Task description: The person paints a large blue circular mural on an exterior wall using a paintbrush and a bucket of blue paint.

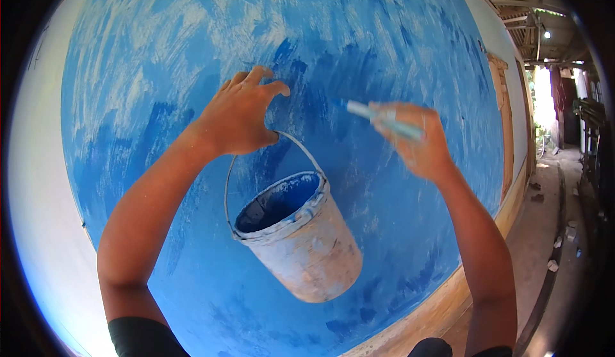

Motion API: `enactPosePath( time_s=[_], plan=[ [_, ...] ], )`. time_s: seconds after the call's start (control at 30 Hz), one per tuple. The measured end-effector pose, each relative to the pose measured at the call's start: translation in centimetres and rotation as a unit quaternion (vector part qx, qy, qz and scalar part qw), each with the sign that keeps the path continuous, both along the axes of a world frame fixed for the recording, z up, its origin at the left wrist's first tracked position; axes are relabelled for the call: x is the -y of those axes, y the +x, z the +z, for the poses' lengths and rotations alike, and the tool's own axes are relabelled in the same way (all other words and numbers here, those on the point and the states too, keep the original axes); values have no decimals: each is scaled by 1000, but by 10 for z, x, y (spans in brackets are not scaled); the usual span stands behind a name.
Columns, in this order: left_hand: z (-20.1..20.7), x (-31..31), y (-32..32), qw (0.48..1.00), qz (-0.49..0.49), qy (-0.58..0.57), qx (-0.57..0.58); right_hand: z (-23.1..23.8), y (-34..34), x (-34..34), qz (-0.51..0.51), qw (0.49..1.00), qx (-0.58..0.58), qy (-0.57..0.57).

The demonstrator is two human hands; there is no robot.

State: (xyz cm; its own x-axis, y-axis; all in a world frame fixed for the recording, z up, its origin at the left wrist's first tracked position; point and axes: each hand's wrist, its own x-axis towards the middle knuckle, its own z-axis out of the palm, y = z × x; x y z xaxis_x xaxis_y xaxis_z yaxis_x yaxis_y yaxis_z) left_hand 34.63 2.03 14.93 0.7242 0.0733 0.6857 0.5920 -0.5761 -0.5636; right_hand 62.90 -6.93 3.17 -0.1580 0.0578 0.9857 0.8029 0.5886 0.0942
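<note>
Clenching a paint-smeared brush handle (386, 119), the right hand (419, 144) is working at the blue wall (397, 43) while the left hand (238, 116), fingers spread, is carrying a tilted bucket (301, 235) by its wire handle (301, 147).

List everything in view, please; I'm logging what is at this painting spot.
wall: one, patchy blue paint over white, fills most of the view
bucket: one, pale and paint-smeared, blue paint inside, hanging tilted by its wire handle
brush handle: one, light blue-white, blurred, against the wall
door frame: one, orange-brown, far right on the wall
floor: one strip, bare brownish, along the wall's foot, with small scraps
lamp: one, lit, under the roof at upper right
left hand: one, carrying the bucket's handle
right hand: one, gripping the brush handle
</note>
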Motion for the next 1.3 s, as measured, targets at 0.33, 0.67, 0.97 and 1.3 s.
enactPosePath(
  time_s=[0.33,0.67,0.97,1.3],
  plan=[
    [-7,-9,51,999,-5,-27,-34,-58,11,30,-22,982,16,-186],
    [53,-7,99,998,54,17,-28,89,115,46,-18,997,-71,-5],
    [119,1,112,989,37,-146,-9,123,122,-34,-45,998,-34,-37],
    [134,-14,111,990,21,-135,24,207,127,12,47,954,-282,-93]
  ],
)
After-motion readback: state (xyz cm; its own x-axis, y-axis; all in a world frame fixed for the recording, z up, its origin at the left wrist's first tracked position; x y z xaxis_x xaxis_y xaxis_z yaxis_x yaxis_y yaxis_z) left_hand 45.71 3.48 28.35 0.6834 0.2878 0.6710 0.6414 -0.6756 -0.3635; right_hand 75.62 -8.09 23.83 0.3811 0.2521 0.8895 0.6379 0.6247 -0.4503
